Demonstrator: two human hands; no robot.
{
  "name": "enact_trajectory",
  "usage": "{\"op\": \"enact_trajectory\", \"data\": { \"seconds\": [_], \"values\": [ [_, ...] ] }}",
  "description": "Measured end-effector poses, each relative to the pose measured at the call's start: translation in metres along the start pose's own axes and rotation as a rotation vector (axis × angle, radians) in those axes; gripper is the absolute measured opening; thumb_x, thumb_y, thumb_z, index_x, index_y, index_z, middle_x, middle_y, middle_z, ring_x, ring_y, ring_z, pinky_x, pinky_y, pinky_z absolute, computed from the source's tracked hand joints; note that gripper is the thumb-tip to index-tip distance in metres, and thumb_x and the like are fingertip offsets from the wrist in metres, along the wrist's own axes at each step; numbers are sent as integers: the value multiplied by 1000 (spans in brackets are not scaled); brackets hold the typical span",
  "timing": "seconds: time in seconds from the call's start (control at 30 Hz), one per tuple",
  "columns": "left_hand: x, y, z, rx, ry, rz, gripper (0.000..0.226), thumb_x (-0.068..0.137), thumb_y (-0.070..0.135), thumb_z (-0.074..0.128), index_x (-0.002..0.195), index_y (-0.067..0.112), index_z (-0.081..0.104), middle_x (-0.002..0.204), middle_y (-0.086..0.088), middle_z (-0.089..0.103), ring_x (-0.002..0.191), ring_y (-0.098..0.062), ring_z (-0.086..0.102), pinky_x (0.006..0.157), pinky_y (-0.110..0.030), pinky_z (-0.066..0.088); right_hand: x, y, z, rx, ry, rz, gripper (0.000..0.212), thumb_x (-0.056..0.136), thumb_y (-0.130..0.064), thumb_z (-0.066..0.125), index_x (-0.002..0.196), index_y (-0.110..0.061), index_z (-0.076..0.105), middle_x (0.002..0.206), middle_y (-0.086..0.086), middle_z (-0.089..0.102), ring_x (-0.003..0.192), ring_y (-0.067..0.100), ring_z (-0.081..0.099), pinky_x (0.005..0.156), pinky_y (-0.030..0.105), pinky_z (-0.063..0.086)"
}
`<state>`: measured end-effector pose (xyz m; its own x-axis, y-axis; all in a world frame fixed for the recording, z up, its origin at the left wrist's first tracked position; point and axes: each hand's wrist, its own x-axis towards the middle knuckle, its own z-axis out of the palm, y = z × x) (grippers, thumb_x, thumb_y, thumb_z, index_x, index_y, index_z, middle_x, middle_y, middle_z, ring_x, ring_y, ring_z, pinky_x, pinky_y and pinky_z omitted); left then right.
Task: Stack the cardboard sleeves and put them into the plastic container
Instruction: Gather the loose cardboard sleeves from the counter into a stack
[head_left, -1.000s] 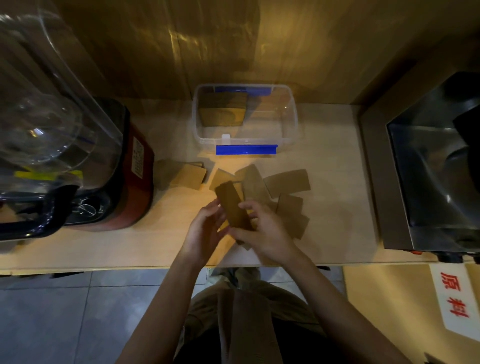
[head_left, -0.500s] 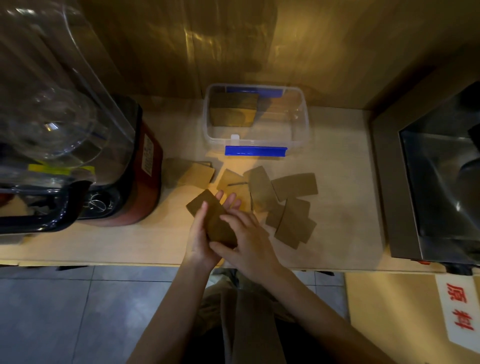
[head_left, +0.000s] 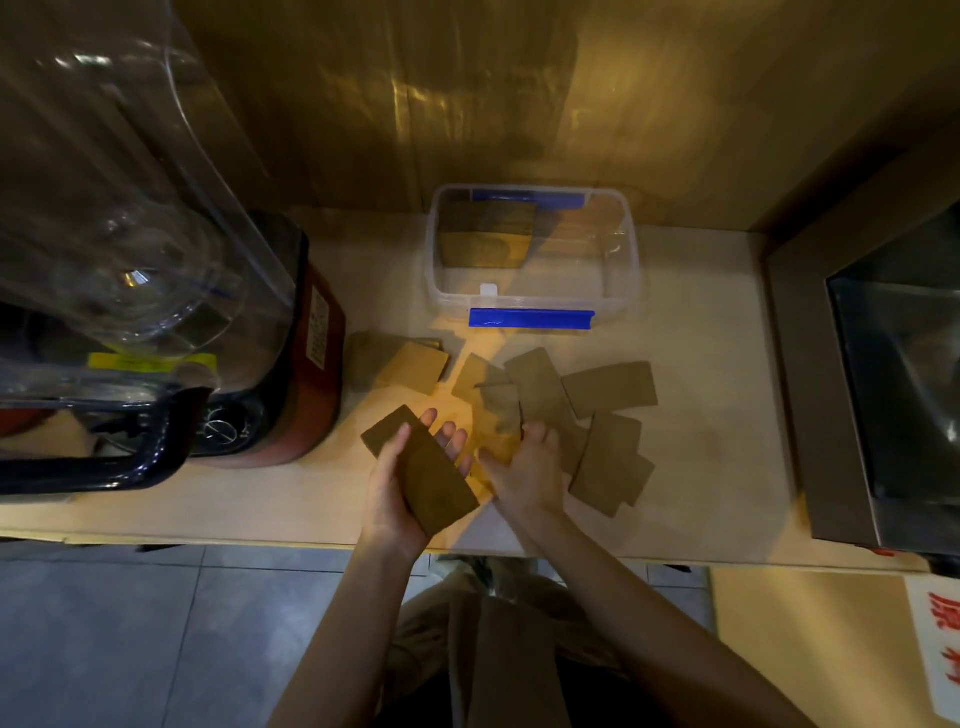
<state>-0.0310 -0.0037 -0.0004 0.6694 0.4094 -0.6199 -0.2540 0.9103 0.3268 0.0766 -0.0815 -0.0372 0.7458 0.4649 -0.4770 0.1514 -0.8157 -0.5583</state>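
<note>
My left hand (head_left: 387, 496) grips a flat stack of brown cardboard sleeves (head_left: 426, 470), tilted, near the counter's front edge. Just to its right, my right hand (head_left: 524, 470) rests on a loose sleeve (head_left: 501, 447) on the counter, fingers curled over it. Several more loose sleeves (head_left: 608, 389) lie scattered to the right and behind. Another pair of sleeves (head_left: 410, 364) sits further left. The clear plastic container (head_left: 631, 260) with blue clips stands at the back, with some sleeves (head_left: 485, 244) inside at its left end.
A large blender (head_left: 156, 312) with a clear jar and red base fills the left of the counter. A steel machine (head_left: 883, 389) stands at the right edge. A wooden wall rises behind the container. Floor tiles show below the counter's front edge.
My right hand let go of the stack and moved right onto a loose sleeve. My left hand keeps the stack and has shifted slightly left.
</note>
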Motion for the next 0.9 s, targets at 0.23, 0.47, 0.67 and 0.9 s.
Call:
{"op": "enact_trajectory", "data": {
  "seconds": [0.23, 0.47, 0.67, 0.9],
  "values": [
    [-2, 7, 0, -26, -19, 5, 63, 51, 43, 79, 107, 19, 64, 93, -2, 71, 90, -17, 68, 82, -33, 55, 0, 0, 20, -216, 77, -31, 67, 68, -42, 74, 113, -11, 35, 122, 15, 45, 117, 29, 39, 89, 41, 47],
    [-2, 5, 3, 5, -16, -4, 52, 63, 46, 65, 106, 18, 63, 93, -1, 71, 89, -17, 68, 82, -34, 54, 0, 3, 13, -402, 8, -121, 68, 70, -36, 72, 120, -9, 34, 126, 15, 42, 120, 33, 37, 99, 45, 41],
    [0, 3, 7, 0, -10, -34, 46, 70, 46, 56, 107, 18, 63, 93, -2, 72, 88, -17, 68, 89, -36, 46, 4, 9, 5, -542, -32, -235, 69, 74, -32, 69, 127, -5, 32, 127, 17, 45, 118, 33, 41, 100, 44, 37],
    [4, 0, 10, -14, -36, -56, 69, 47, 45, 80, 108, 18, 63, 95, -2, 72, 90, -17, 68, 82, -33, 54, 10, 20, -25, -245, 142, -222, 61, 66, -51, 64, 109, -15, 41, 108, 10, 49, 103, 27, 47, 84, 38, 42]
  ]
}}
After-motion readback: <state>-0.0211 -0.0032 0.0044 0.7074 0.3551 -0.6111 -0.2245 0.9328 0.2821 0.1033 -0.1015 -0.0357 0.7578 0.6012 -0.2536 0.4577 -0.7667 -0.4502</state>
